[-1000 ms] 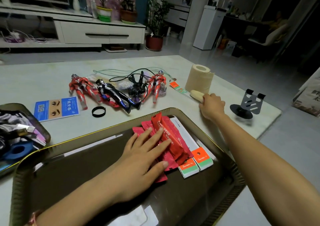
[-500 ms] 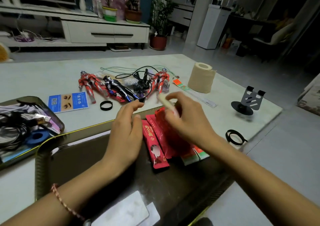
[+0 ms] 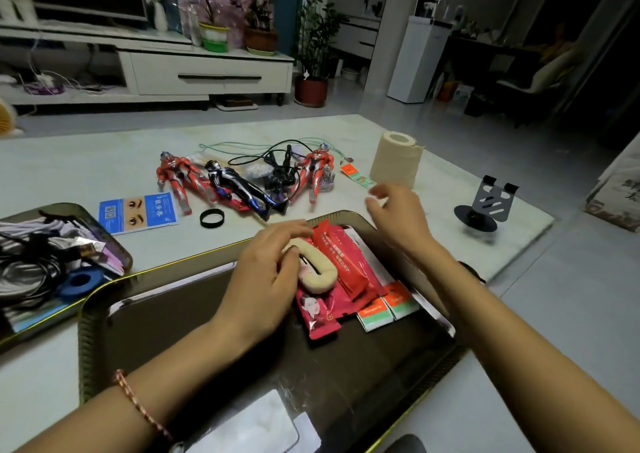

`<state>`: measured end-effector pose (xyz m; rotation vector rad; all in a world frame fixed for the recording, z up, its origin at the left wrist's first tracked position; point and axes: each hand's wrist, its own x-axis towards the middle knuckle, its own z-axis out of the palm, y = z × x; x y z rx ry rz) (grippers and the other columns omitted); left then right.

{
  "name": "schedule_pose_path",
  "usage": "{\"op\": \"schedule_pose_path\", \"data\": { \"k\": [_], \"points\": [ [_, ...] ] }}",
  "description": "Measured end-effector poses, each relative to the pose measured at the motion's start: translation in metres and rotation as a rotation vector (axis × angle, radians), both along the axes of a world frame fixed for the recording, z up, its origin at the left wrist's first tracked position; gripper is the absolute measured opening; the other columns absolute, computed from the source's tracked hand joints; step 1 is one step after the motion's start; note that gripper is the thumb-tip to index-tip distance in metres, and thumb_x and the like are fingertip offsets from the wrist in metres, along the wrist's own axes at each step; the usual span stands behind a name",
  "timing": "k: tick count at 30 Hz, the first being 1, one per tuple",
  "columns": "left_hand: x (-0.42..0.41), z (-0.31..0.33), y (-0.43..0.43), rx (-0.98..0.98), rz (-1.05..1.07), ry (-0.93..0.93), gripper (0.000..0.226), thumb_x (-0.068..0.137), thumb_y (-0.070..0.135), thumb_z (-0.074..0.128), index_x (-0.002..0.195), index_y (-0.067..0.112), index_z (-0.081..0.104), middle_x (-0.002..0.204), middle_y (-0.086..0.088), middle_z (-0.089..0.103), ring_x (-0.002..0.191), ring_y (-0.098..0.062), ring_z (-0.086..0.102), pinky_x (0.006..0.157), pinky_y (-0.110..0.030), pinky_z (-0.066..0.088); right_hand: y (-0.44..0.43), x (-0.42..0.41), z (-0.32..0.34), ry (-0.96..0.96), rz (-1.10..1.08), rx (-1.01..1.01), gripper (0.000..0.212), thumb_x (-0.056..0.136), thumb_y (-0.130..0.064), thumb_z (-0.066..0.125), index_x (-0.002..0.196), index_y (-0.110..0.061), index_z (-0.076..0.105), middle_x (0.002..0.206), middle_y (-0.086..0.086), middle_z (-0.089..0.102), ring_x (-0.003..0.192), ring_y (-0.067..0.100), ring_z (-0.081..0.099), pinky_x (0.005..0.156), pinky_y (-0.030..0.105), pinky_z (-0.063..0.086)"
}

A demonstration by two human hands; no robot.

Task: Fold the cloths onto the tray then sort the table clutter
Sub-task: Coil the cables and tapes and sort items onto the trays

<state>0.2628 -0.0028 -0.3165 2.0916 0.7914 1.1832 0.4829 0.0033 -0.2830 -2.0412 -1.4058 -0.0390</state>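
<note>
Tray [image 3: 173, 267] now has the clip [image 3: 320, 274], left hand [image 3: 263, 279] fingers pinching it; right hand [image 3: 398, 217], fingers loose, heads out to 1 o'clock.

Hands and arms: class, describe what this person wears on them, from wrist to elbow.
Both forearms are bare, no sleeves in view. A thin braided red-pink cord bracelet circles the left wrist. No ring or watch shows on the left hand or right hand.

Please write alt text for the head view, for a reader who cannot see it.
A person's left hand holds a cream curved object on red packets in a dark tray, while the right hand hovers open. Toy figures lie on the table beyond.
</note>
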Motion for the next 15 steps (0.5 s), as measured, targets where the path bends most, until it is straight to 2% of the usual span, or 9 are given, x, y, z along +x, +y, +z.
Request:
{"op": "schedule_pose_path", "data": {
  "k": [1, 2, 3, 4, 6, 8, 11, 15],
  "points": [
    [0.0, -0.002, 0.0, 0.031, -0.041, 0.101, 0.042, 0.089, 0.03, 0.035, 0.124, 0.02, 0.057, 0.133, 0.012, 0.047, 0.124, 0.013, 0.032, 0.105, -0.007, 0.02, 0.005, 0.019, -0.005, 0.038, -0.067, -0.02, 0.033, 0.091, -0.016, 0.052, 0.122, -0.005, 0.057, 0.126, 0.015, 0.056, 0.113, 0.03, 0.053, 0.094, 0.033, 0.038],
    [0.001, -0.006, 0.0, 0.081, -0.092, 0.235, 0.055, 0.09, 0.045, 0.026, 0.137, 0.024, 0.044, 0.147, 0.012, 0.031, 0.136, 0.007, 0.016, 0.112, -0.013, 0.009, 0.009, 0.037, -0.011, 0.069, -0.119, -0.048, 0.038, 0.092, -0.015, 0.05, 0.128, -0.003, 0.05, 0.131, 0.017, 0.052, 0.118, 0.032, 0.049, 0.096, 0.034, 0.036],
    [0.002, -0.01, 0.001, 0.124, -0.138, 0.386, 0.068, 0.086, 0.061, 0.011, 0.145, 0.031, 0.023, 0.154, 0.015, 0.009, 0.141, 0.004, -0.005, 0.114, -0.019, -0.004, 0.014, 0.051, -0.017, 0.079, -0.152, -0.083, 0.04, 0.093, -0.014, 0.048, 0.132, -0.003, 0.045, 0.135, 0.018, 0.048, 0.122, 0.033, 0.045, 0.098, 0.035, 0.034],
    [0.002, -0.013, 0.001, 0.149, -0.166, 0.54, 0.075, 0.078, 0.072, -0.003, 0.144, 0.037, 0.003, 0.152, 0.018, -0.011, 0.137, 0.005, -0.022, 0.112, -0.022, -0.016, 0.019, 0.062, -0.024, 0.065, -0.165, -0.12, 0.041, 0.094, -0.014, 0.045, 0.134, -0.003, 0.043, 0.137, 0.018, 0.046, 0.123, 0.033, 0.043, 0.099, 0.036, 0.034],
    [0.002, -0.015, -0.001, 0.132, -0.188, 0.732, 0.074, 0.067, 0.075, -0.012, 0.134, 0.043, -0.016, 0.143, 0.021, -0.029, 0.131, 0.003, -0.037, 0.108, -0.025, -0.025, 0.026, 0.076, -0.034, 0.007, -0.155, -0.199, 0.042, 0.095, -0.015, 0.042, 0.136, -0.006, 0.041, 0.139, 0.017, 0.045, 0.125, 0.034, 0.042, 0.1, 0.037, 0.033],
    [0.001, -0.013, -0.003, 0.094, -0.209, 0.772, 0.072, 0.066, 0.068, -0.011, 0.133, 0.044, -0.018, 0.143, 0.02, -0.03, 0.133, 0.0, -0.034, 0.109, -0.027, -0.024, 0.032, 0.085, -0.038, -0.027, -0.18, -0.273, 0.044, 0.096, -0.017, 0.041, 0.139, -0.006, 0.037, 0.142, 0.016, 0.043, 0.128, 0.034, 0.04, 0.102, 0.037, 0.032],
    [0.001, -0.012, -0.002, 0.091, -0.241, 0.757, 0.073, 0.068, 0.068, -0.008, 0.137, 0.045, -0.012, 0.146, 0.022, -0.021, 0.136, 0.003, -0.027, 0.11, -0.025, -0.022, 0.04, 0.096, -0.038, -0.029, -0.261, -0.367, 0.048, 0.097, -0.024, 0.041, 0.14, -0.007, 0.034, 0.14, 0.018, 0.043, 0.127, 0.036, 0.039, 0.101, 0.04, 0.033],
    [0.002, -0.012, -0.001, 0.059, -0.26, 0.765, 0.081, 0.068, 0.069, -0.007, 0.145, 0.043, 0.0, 0.146, 0.025, -0.018, 0.135, 0.005, -0.027, 0.111, -0.025, -0.022, 0.048, 0.101, -0.038, -0.099, -0.363, -0.485, 0.053, 0.096, -0.042, 0.043, 0.134, -0.006, 0.043, 0.138, 0.02, 0.039, 0.127, 0.036, 0.035, 0.101, 0.041, 0.032]
  ]
}}
